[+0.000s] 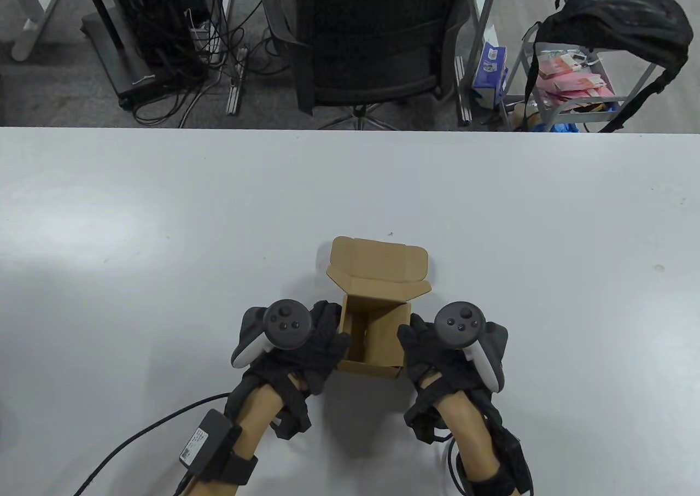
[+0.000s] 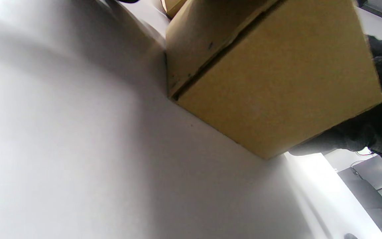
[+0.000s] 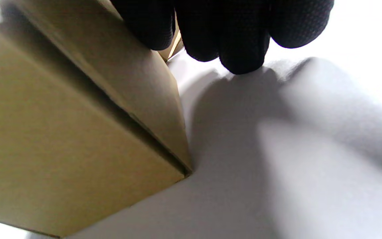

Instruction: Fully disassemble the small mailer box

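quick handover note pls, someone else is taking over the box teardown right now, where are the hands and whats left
Left hand: grips the left side of the mailer box.
Right hand: grips the right side; fingers hang beside its wall.
Box: near the front of the white table, between the hands, lid flap open and folded back, empty inside.
Done: lid opened.
Left: walls and base are not yet unfolded; tabs need freeing before flattening the box.

mailer box (image 1: 377, 321): 1 | gloved hands: 2 | trackers: 2 | office chair (image 1: 372, 42): 1
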Available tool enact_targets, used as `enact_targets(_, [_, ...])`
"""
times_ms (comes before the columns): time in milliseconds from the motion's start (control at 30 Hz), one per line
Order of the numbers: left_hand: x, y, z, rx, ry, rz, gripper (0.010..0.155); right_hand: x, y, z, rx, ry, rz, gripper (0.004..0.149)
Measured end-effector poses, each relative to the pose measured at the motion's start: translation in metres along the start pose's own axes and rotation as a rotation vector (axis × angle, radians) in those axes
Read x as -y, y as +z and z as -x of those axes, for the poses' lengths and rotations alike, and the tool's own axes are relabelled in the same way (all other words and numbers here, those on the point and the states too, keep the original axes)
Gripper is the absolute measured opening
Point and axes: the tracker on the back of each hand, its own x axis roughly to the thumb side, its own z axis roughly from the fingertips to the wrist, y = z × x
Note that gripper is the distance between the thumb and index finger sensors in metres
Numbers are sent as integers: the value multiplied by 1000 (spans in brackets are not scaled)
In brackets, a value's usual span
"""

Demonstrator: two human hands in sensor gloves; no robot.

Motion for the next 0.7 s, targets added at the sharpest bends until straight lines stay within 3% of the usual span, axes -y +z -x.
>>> enact_targets(167, [0,0,0,-1,4,0,84,1,-6,2,48,-66,-38,68])
enact_targets(400, [0,0,1,-3,6,1,84,9,-10,16,5,-162,-151,67])
enact_targets(567, [0,0,1,-5,4,2,84,13,-10,23,-31,-177,-158,67])
enact_targets(633, [0,0,1,-5,2,1,84,15,-6,19,-11,-170,-120,71])
enact_targets(700, [0,0,1,-6,0,1,84,22,3,8,32,-117,78,74])
